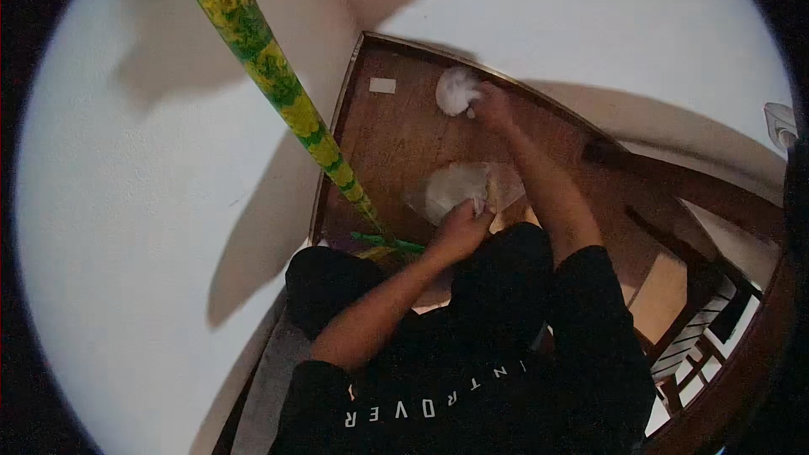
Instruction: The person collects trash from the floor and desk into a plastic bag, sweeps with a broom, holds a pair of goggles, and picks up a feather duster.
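Observation:
My left hand (462, 230) is closed, fingers pinched at the near edge of a clear plastic bag (453, 188) that lies on the brown wooden surface. Farther off, my right hand (493, 106) reaches to a round clump of white fluffy stuffing (456, 91) near the back edge. Its fingers close on the clump's right side; a small tuft hangs below them. Motion blurs these fingertips a little.
A tall green and yellow striped pole (282, 93) leans on the left, with a green base (392, 243) near my knee. A small white rectangle (383, 85) lies on the wooden surface (400, 131). Walls rise behind and left. A chair (695, 333) stands lower right.

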Available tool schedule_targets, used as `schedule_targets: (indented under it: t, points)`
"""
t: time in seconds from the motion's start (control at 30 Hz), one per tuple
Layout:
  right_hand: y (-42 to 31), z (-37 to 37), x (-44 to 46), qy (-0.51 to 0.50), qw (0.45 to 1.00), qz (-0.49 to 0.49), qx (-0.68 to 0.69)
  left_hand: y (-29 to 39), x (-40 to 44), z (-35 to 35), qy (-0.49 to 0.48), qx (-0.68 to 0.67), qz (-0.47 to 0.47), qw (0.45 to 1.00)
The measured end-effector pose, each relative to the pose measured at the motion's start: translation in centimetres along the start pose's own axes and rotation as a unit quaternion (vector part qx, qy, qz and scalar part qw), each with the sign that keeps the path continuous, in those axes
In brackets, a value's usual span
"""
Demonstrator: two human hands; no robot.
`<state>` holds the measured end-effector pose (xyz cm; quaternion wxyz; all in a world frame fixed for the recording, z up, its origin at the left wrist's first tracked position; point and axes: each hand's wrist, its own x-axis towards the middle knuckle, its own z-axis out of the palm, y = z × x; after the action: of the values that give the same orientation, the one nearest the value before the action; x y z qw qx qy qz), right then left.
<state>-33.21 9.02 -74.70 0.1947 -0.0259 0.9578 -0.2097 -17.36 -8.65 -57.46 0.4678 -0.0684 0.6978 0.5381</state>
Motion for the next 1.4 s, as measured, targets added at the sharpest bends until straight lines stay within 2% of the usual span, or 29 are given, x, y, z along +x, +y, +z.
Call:
schedule_targets:
  t: [0.07,0.13,0.2,0.27,0.3,0.33,0.37,0.4,0.43,0.5,0.53,0.6,0.63,0.67,0.7,0.73,0.77,0.8,0.83,0.9,0.97,1.03,1.1,1.13,1.2,1.23,1.3,1.33,1.4]
  points:
    - [-1.8,-3.6,-0.3,0.051,0.97,0.065,0.228,0.5,-0.1,-0.2,-0.014,-0.036,0.01,0.999]
    - [0.1,-2.9,1.0,0.034,0.962,0.018,0.271,0.5,0.1,-0.1,0.075,-0.054,0.005,0.996]
    - [0.1,-3.9,0.7,0.017,0.95,-0.026,0.312,1.0,0.1,-0.6,0.105,-0.071,0.005,0.992]
    - [-4.9,-9.6,-2.4,-0.074,0.843,0.104,0.523,0.8,0.5,-1.0,0.139,-0.088,0.005,0.986]
    - [-5.1,-10.4,-3.5,-0.073,0.843,0.103,0.523,0.0,1.0,-1.1,0.185,-0.108,0.075,0.974]
    - [-4.7,-11.2,-4.4,-0.086,0.846,0.027,0.525,-0.1,1.3,-1.3,0.23,-0.128,0.145,0.954]
    - [-4.1,-11.9,-5.0,-0.097,0.845,-0.049,0.524,-0.2,1.4,-1.6,0.23,-0.128,0.147,0.953]
    - [-2.4,-9.7,-4.9,-0.152,0.81,-0.047,0.565,-0.1,1.5,-2.1,0.222,-0.145,0.102,0.959]
    - [-3.1,-11.5,-7.2,-0.151,0.81,0.009,0.566,0.1,1.5,-2.3,0.213,-0.161,0.057,0.962]
    - [-0.1,-7.7,-7.9,-0.17,0.852,-0.078,0.489,-0.5,1.9,-2.3,0.228,-0.183,0.085,0.953]
    - [-1.0,-7.9,-9.1,-0.17,0.852,-0.078,0.489,-0.3,1.8,-2.3,0.242,-0.205,0.11,0.942]
    - [-3.0,-8.0,-11.8,-0.157,0.856,-0.27,0.411,0.7,1.0,-2.7,0.243,-0.234,0.094,0.937]
    - [-2.7,-6.6,-11.9,-0.156,0.856,-0.271,0.411,1.3,0.7,-2.9,0.245,-0.263,0.077,0.93]
    - [-2.2,-4.3,-11.7,-0.292,0.835,-0.126,0.449,0.9,0.9,-2.8,0.245,-0.262,0.078,0.93]
    - [-2.0,-2.9,-11.7,-0.415,0.78,0.025,0.468,0.1,1.5,-2.5,0.253,-0.245,0.121,0.928]
    - [-3.8,-3.7,-12.0,-0.414,0.78,0.024,0.468,0.0,1.6,-2.5,0.259,-0.227,0.163,0.924]
    - [-5.5,-4.6,-12.3,-0.412,0.819,0.029,0.398,-0.1,1.5,-2.4,0.258,-0.227,0.163,0.925]
    - [-6.8,-5.3,-12.4,-0.408,0.853,0.034,0.324,0.7,0.9,-2.5,0.242,-0.163,0.118,0.949]
    - [-6.6,-4.7,-12.2,-0.408,0.853,0.035,0.324,1.4,0.3,-2.6,0.225,-0.098,0.072,0.967]
    - [-6.5,-3.5,-11.6,-0.35,0.907,-0.059,0.228,2.6,-0.8,-2.3,0.212,-0.073,0.076,0.972]
    - [-6.4,-3.2,-11.1,-0.331,0.908,-0.069,0.249,2.8,-0.9,-2.3,0.199,-0.049,0.078,0.976]
    - [-7.6,-4.8,-11.0,-0.31,0.908,-0.077,0.27,2.8,-0.9,-2.5,0.124,0.005,0.066,0.99]
    - [-9.3,-7.4,-10.9,-0.372,0.9,0.02,0.227,3.2,-1.5,-2.0,0.134,0.0,0.094,0.986]
    - [-8.7,-6.5,-10.7,-0.37,0.901,0.019,0.227,3.3,-1.7,-1.9,0.144,-0.004,0.122,0.982]
    - [-7.8,-4.9,-10.3,-0.371,0.845,-0.019,0.385,2.5,-0.9,-1.7,0.175,0.026,0.155,0.972]
    - [-7.8,-4.7,-10.3,-0.37,0.846,-0.019,0.385,2.0,-0.6,-1.6,0.205,0.053,0.185,0.96]
    - [-8.6,-4.6,-10.7,-0.235,0.89,-0.056,0.386,1.6,-0.7,-1.4,0.201,0.031,0.164,0.965]
    - [-9.6,-5.6,-11.1,-0.234,0.891,-0.057,0.385,1.6,-0.8,-1.5,0.195,0.009,0.141,0.971]
    - [-11.1,-7.3,-11.7,-0.169,0.978,-0.089,0.088,1.5,-0.7,-1.5,0.182,-0.04,0.112,0.976]
